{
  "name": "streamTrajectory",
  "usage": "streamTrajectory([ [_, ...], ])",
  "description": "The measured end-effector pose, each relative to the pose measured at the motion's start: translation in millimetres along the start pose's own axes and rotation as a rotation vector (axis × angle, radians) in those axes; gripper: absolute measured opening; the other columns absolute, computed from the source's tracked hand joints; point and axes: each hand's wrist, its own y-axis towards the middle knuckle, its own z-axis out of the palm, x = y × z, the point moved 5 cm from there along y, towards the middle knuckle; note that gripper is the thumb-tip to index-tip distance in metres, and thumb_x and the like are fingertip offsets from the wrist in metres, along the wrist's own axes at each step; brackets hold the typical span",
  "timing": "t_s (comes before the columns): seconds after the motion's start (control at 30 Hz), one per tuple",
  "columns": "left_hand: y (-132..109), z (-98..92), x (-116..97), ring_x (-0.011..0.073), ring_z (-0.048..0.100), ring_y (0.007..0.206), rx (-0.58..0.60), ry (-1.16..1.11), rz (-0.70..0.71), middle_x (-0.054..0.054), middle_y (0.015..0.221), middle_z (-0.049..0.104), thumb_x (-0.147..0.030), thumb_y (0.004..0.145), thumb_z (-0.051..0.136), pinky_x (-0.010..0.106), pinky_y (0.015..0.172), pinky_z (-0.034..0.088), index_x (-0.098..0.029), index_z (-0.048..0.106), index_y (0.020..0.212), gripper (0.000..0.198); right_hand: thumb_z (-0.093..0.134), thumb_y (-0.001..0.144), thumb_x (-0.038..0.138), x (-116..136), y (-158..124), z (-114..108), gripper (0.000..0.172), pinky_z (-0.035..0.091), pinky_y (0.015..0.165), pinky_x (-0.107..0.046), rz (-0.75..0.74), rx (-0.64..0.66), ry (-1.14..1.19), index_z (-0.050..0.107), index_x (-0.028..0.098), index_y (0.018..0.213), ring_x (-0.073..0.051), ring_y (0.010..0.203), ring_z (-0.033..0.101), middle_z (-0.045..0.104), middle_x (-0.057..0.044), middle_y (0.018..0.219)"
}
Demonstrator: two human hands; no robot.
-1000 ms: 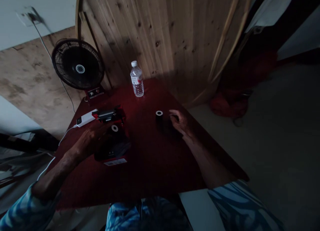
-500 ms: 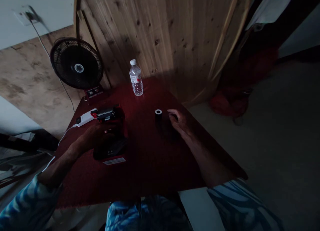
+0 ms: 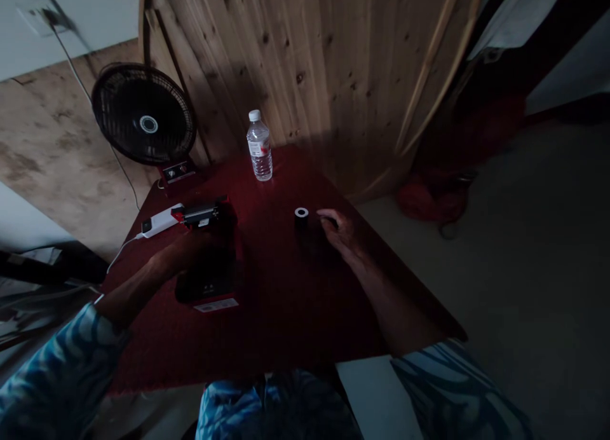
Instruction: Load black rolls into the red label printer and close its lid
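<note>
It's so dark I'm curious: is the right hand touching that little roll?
No, a gap shows between the right hand and the little roll on the table.

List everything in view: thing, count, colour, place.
Boxy machine with raised lid: 1, black and red, table's left
Short cylindrical roll: 1, black, pale ring top, mid-table
Oblong device: 1, white, left of lid
Thin cable: 1, white, at the device's near end
Plastic bottle: 1, clear, white cap, table's far side
Round caged fan: 1, black, red base, far left
Table: 1, dark red, centre
Round wooden panel: 1, brown, behind table
Wall socket: 1, white, upper left
Hanging cloth: 1, white, upper right
Soft bundle: count unclear, red, floor right
Patterned sleeves: 2, blue and white, lower corners
Left hand: 1, bare, at machine, fingers hidden
Right hand: 1, bare, beside roll, apart
</note>
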Motion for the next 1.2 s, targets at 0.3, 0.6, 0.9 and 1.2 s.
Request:
streamTrajectory([
  [0.3, -63, -24.0, 11, 0.0239, 0.072, 0.085, -0.388, -0.056, 0.044, 0.004, 0.098, 0.078, -0.045, 0.089, 0.054, 0.032, 0.074, 0.057, -0.026, 0.075, 0.103, 0.032, 0.056, 0.083, 0.042, 23, 0, -47, 0.032, 0.055, 0.076, -0.039, 0.072, -0.321, 0.218, 0.062, 0.022, 0.107, -0.018, 0.077, 0.068, 0.070, -0.006, 0.095],
  [0.6, -103, -0.8, 35, 0.0286, 0.067, 0.109, -0.701, -0.304, -0.113, 0.006, 0.112, 0.075, -0.052, 0.091, 0.053, 0.041, 0.094, 0.052, -0.024, 0.072, 0.110, 0.039, 0.062, 0.089, 0.030, 198, -103, 49, 0.044, 0.049, 0.101, -0.043, -0.621, 0.512, 0.044, 0.052, 0.027, 0.132, -0.023, 0.120, 0.057, 0.062, -0.007, 0.129],
  [0.9, -105, 46.0, 67, 0.0264, 0.065, 0.100, -0.793, -0.478, -0.261, 0.010, 0.105, 0.071, -0.055, 0.091, 0.050, 0.036, 0.085, 0.051, -0.018, 0.070, 0.115, 0.049, 0.052, 0.096, 0.018, 210, -108, 87, 0.015, 0.043, 0.084, -0.037, -0.722, 0.403, -0.130, 0.063, 0.022, 0.086, -0.017, 0.081, 0.061, 0.068, -0.001, 0.080],
  [1.2, -106, 43.7, 64, 0.0263, 0.064, 0.106, -0.761, -0.478, -0.215, 0.009, 0.114, 0.070, -0.051, 0.093, 0.050, 0.042, 0.096, 0.048, -0.021, 0.067, 0.115, 0.041, 0.050, 0.091, 0.008, 219, -143, 68, 0.017, 0.041, 0.087, -0.038, -0.855, 0.370, -0.141, 0.061, 0.021, 0.096, -0.018, 0.090, 0.061, 0.068, -0.003, 0.090],
])
